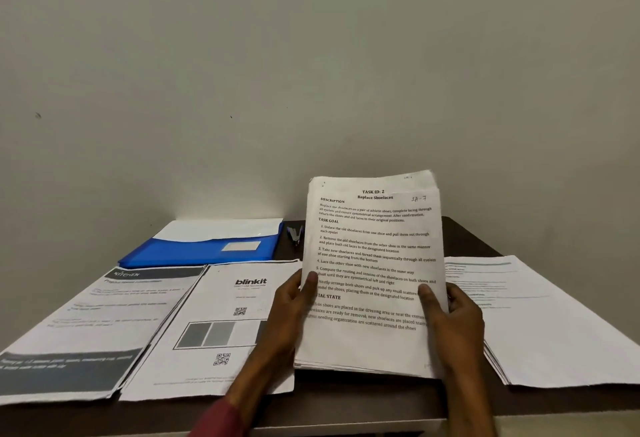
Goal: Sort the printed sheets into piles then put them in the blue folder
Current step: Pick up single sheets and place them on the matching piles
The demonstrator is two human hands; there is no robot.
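A person at a dark brown table (pixel 346 398) holds a thick stack of printed sheets (pixel 372 256) upright over the middle of the front edge, its top page headed "TASK ID: 2, Replace Shoelaces" with a handwritten mark near the upper right corner. The left hand (pixel 292 305) grips the stack's left edge, thumb pressed on the front page and the fingers curled out of sight behind it; the right hand (pixel 450 319) grips the right edge the same way, thumb on the front. Whether the stack's lower edge rests on the table or hangs just above it cannot be told. Three piles lie flat on the table: one with a dark "KITCHEN" banner (pixel 86 325) at the front left corner, a "blinkit" pile (pixel 214 325) just beside it toward the middle and partly hidden by the left hand, and a pile of text pages (pixel 540 319) along the right edge. The blue folder (pixel 201 249) lies flat at the back left, against the pale wall (pixel 311 55) and behind the two left piles, with white paper showing above its front flap and a pale label on its cover. A small blue-and-metal stapling tool (pixel 295 234) sits at the back edge, between the folder and the held stack. A red sleeve (pixel 221 419) covers the left forearm.
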